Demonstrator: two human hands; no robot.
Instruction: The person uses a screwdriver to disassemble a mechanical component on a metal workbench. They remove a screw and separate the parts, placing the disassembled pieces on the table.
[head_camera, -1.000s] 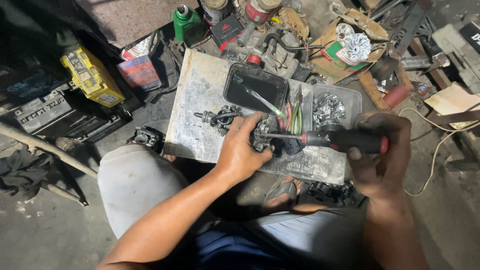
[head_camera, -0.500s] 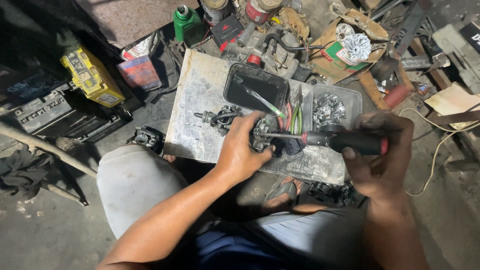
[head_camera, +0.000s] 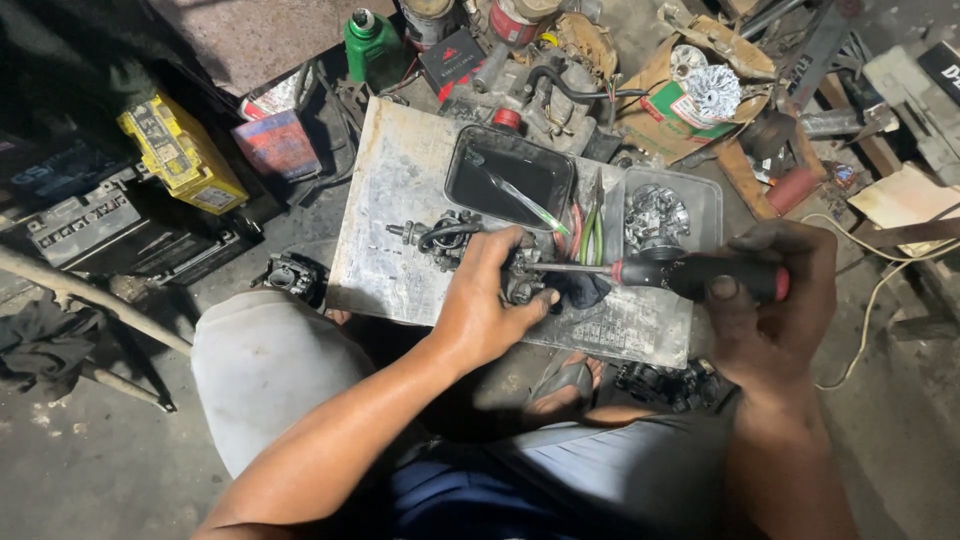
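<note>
Nearest you, your knees frame the work, and a sandalled foot shows below the near edge of the metal plate that serves as your bench.

Your left hand is clamped over the carburetor, pinning it to the plate near the middle. Your right hand is closed around the black and red handle of the screwdriver, held level, its shaft running left to meet the carburetor body just beside your left thumb. The tip itself is hidden, so you cannot tell whether it is seated in a screw head.

This looks like the step of turning a screw on the carburetor body. Keep the shaft square to the screw and the body pressed down firmly, or the tip may slip.

Just beyond the carburetor lie green-handled pliers. Farther back sits a black tray, and to its right a clear tub of small metal parts. Far left stands a green bottle, and at the left a yellow battery.
</note>
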